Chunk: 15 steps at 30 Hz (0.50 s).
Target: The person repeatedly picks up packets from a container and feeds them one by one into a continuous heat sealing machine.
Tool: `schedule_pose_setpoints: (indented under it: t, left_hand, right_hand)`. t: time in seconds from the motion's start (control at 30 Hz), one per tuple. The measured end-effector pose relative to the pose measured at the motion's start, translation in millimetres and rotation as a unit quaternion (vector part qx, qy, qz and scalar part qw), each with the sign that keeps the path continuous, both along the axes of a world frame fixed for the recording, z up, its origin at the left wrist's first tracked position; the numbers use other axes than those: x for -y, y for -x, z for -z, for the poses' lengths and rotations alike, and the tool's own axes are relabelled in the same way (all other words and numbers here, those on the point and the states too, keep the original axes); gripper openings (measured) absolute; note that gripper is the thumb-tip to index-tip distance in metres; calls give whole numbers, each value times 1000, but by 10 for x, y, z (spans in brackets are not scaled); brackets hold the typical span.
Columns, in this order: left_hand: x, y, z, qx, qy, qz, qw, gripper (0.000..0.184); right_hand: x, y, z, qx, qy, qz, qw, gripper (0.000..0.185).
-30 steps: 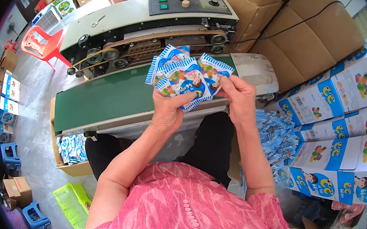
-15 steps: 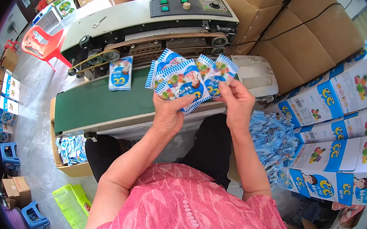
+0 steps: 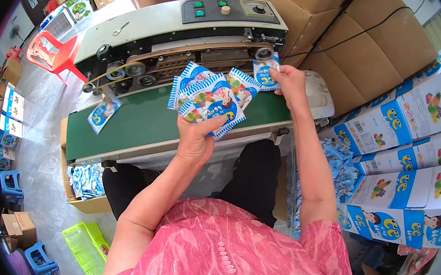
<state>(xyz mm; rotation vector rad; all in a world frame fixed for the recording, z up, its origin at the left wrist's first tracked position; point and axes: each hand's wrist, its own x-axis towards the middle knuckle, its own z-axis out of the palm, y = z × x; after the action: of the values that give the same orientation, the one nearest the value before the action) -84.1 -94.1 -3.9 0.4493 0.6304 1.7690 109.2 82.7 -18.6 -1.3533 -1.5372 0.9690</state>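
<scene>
Several blue-and-white candy packets (image 3: 211,101) are fanned out in my left hand (image 3: 197,137), its thumb pressed over the front one. My right hand (image 3: 291,85) pinches a single packet (image 3: 266,73) at the right end of the sealing machine (image 3: 156,29), the packet's top edge against the belts beside the roller. Under both hands runs the green conveyor (image 3: 146,124). Another packet (image 3: 104,114), slightly blurred, lies tilted near the conveyor's left end.
A cardboard box (image 3: 90,204) of packets stands below the conveyor's left end. A heap of blue packets (image 3: 336,163) and printed cartons (image 3: 388,182) are on the right. A red chair (image 3: 52,55) and a green basket (image 3: 82,249) are at left.
My right hand has taken one packet from the fan and moved it up and right to the machine's belts. A loose packet has come out of the machine and travelled left.
</scene>
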Motion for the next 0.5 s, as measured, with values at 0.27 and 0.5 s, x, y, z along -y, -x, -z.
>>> schedule_pose_setpoints:
  t: [0.27,0.5]
  left_hand:
    - [-55,-94,7,-2,-18,16,1000,57]
    - [-75,-87,-23,6,-8,30,1000,57]
  right_hand:
    - [1038,262,-318,-158,22,-205,966,24]
    - [769,-36,-315,-341,98,2,935,18]
